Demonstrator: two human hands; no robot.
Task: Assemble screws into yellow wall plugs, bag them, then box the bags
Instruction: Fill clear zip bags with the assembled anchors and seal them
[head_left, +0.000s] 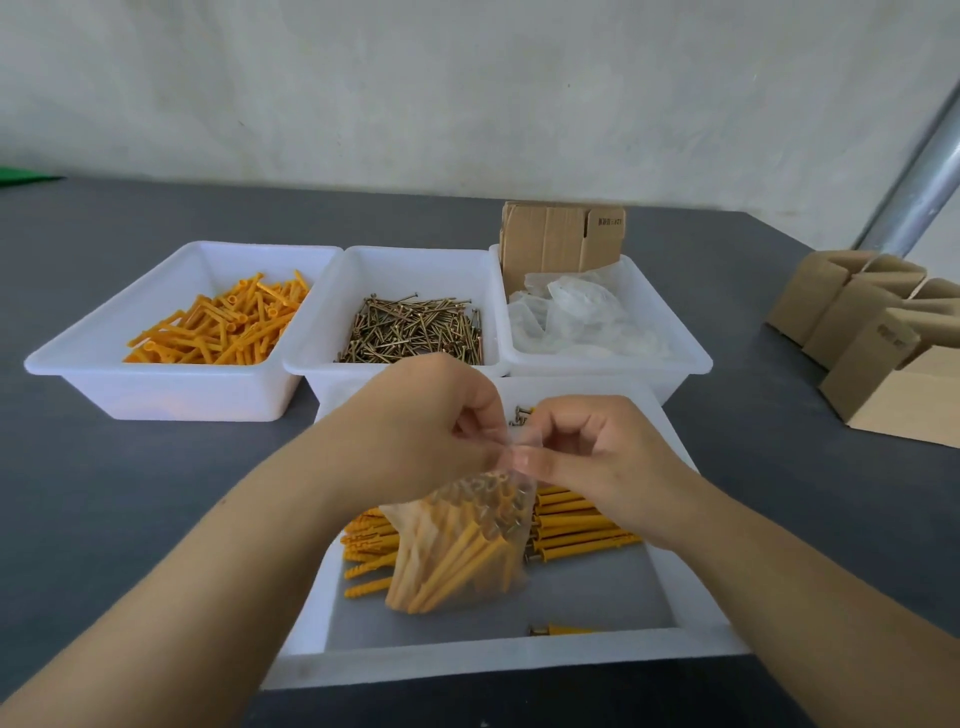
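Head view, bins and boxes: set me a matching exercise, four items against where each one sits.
Items:
1. loose yellow plugs
2. loose screws
3. empty clear bags
4. folded cardboard boxes

Places:
A. far-right white bin
B. on the table, right of the bins
C. far-left white bin
D. middle white bin

Pairs: 1-C, 2-D, 3-A, 4-B

Yellow wall plugs (223, 325), brassy screws (415, 330), white bins (171, 395), brown cardboard boxes (883, 364), grey table (130, 493).
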